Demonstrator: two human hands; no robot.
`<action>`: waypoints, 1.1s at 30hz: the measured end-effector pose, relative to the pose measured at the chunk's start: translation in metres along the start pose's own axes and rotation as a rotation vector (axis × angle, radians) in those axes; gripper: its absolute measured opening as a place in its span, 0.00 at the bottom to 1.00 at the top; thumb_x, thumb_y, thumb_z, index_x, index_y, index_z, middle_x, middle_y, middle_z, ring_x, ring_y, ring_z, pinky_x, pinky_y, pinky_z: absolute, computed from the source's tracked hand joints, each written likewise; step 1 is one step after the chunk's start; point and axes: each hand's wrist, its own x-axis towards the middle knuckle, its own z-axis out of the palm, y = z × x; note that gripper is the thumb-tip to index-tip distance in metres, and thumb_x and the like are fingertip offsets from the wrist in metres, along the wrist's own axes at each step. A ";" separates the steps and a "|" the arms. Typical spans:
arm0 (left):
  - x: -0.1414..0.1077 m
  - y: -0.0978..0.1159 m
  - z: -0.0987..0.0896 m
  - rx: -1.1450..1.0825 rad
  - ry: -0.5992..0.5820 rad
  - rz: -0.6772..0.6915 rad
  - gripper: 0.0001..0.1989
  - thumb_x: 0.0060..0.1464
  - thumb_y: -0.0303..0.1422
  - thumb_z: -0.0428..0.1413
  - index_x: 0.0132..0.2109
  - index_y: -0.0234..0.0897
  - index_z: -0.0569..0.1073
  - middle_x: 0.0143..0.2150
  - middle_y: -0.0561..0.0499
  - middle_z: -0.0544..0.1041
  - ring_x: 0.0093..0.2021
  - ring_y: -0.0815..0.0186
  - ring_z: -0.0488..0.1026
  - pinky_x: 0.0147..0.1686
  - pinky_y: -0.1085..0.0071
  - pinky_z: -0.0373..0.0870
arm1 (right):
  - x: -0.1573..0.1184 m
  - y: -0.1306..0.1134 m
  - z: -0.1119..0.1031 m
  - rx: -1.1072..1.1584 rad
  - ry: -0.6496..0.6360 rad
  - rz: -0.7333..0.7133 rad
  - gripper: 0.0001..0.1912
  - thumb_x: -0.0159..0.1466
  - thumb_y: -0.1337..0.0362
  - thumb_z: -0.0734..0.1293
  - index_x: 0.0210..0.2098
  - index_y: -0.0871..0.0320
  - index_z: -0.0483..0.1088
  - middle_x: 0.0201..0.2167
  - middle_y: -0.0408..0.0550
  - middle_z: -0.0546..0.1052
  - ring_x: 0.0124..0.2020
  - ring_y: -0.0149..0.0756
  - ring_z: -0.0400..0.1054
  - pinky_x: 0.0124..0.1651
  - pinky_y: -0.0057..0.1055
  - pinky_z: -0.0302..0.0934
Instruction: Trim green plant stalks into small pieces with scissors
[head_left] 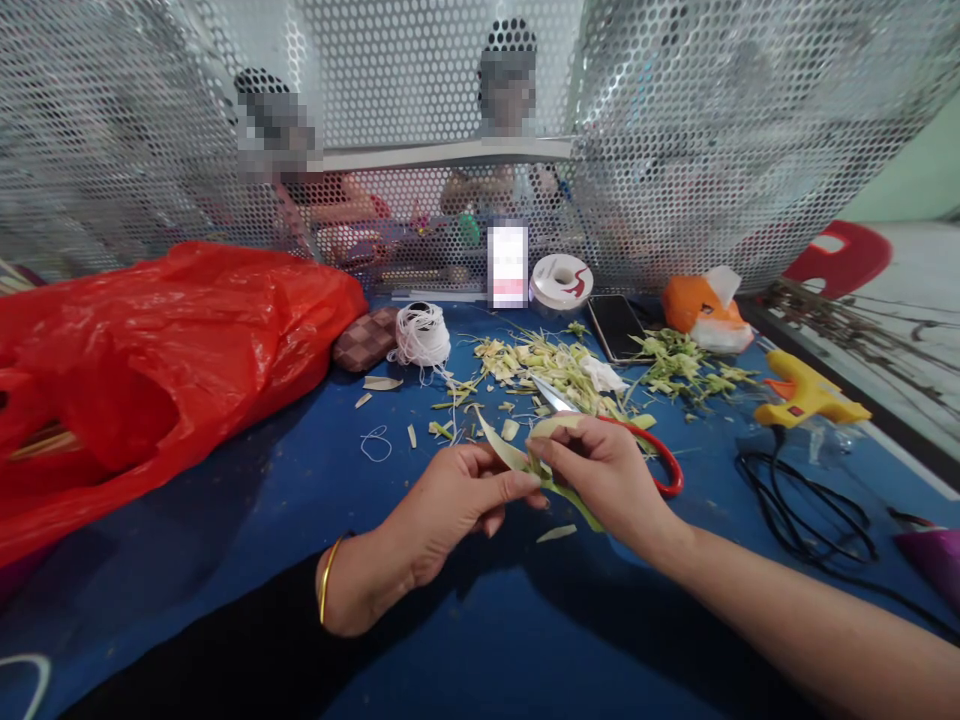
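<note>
My left hand [469, 495] pinches the base of a folded, pale green husk strip [501, 444] between thumb and fingers. From the other side my right hand [600, 470] grips the same piece, its thumb and forefinger closed close to my left thumb. One pointed end of the strip sticks up to the left; a greener part hangs below my right hand. Just behind the right hand lie red-handled scissors [666, 462], blades pointing up and left, partly hidden by that hand. A small husk scrap [556, 534] rests on the blue table below the hands.
Husk trimmings [525, 362] lie behind the hands. A red plastic bag [247, 330] fills the left, beside a checkered pouch [366, 340] and white string [421, 337]. To the right are a yellow glue gun [810, 392], its black cord, a phone [616, 328] and tissues [705, 310]. People sit beyond the mesh.
</note>
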 end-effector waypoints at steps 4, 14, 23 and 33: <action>-0.002 -0.001 0.002 -0.008 -0.026 -0.053 0.18 0.50 0.45 0.60 0.39 0.32 0.77 0.30 0.49 0.79 0.16 0.80 0.59 0.18 0.78 0.44 | -0.003 0.003 0.004 0.142 -0.099 0.038 0.12 0.58 0.60 0.68 0.23 0.57 0.64 0.16 0.36 0.64 0.15 0.27 0.60 0.18 0.26 0.51; 0.005 0.000 -0.002 -0.063 0.203 0.061 0.13 0.44 0.40 0.64 0.29 0.32 0.77 0.23 0.54 0.74 0.16 0.80 0.55 0.16 0.78 0.44 | 0.005 -0.005 -0.009 -0.067 -0.384 0.113 0.13 0.61 0.54 0.66 0.30 0.58 0.67 0.24 0.41 0.72 0.22 0.29 0.67 0.26 0.26 0.61; 0.005 0.002 -0.004 -0.039 0.315 0.135 0.13 0.48 0.39 0.63 0.34 0.32 0.77 0.25 0.53 0.76 0.15 0.80 0.56 0.16 0.79 0.49 | 0.003 -0.015 -0.017 -0.271 -0.447 0.161 0.14 0.62 0.57 0.63 0.23 0.57 0.65 0.17 0.40 0.70 0.18 0.28 0.63 0.23 0.25 0.61; 0.002 0.004 -0.002 0.113 0.174 0.081 0.09 0.48 0.35 0.62 0.34 0.33 0.80 0.24 0.52 0.77 0.15 0.78 0.57 0.15 0.78 0.51 | 0.002 -0.045 -0.045 -0.516 0.376 -0.403 0.20 0.62 0.56 0.66 0.17 0.56 0.63 0.14 0.38 0.61 0.18 0.28 0.56 0.22 0.27 0.49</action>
